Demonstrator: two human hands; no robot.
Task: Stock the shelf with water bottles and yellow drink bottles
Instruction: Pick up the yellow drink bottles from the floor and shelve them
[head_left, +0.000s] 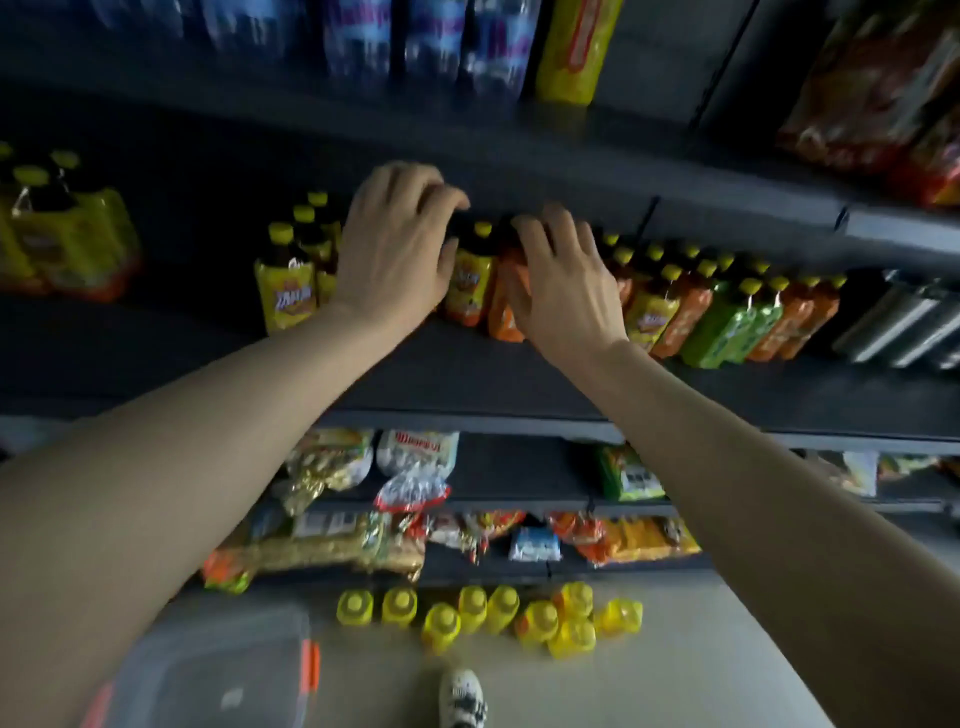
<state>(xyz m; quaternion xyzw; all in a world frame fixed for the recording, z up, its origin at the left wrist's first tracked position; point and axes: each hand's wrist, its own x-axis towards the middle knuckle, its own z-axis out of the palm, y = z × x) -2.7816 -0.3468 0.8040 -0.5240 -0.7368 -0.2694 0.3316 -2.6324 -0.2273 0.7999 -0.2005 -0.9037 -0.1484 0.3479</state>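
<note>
Both arms reach up to the middle shelf (467, 374), the hands side by side among small drink bottles with yellow caps. The left hand (397, 249) has its fingers bent and curled down over the tops of bottles that its back hides; whether it actually grips one cannot be told. Just left of it stands a yellow-label bottle (284, 291), with more yellow caps behind. Between the two hands, touching the left hand's fingertips, stands another yellow bottle (467, 280). The right hand (563, 283) has its fingers spread and bent, lying over an orange-label bottle (503, 312) just under its thumb side; a firm grip cannot be confirmed. To the right of that hand runs a row of bottles (727, 312) in yellow, orange and green labels, then dark cans (898, 327) further on.

Above the hands, on the top shelf, stand blurred water bottles (415, 41) and a tall yellow bottle (576, 47). Far below the hands, on the floor, a cluster of yellow drink bottles (498, 618) stands just in front of the lowest shelf, near a shoe (462, 699) and a clear lidded box (218, 670) under the left forearm. Snack packets (332, 540) fill the lower shelves
</note>
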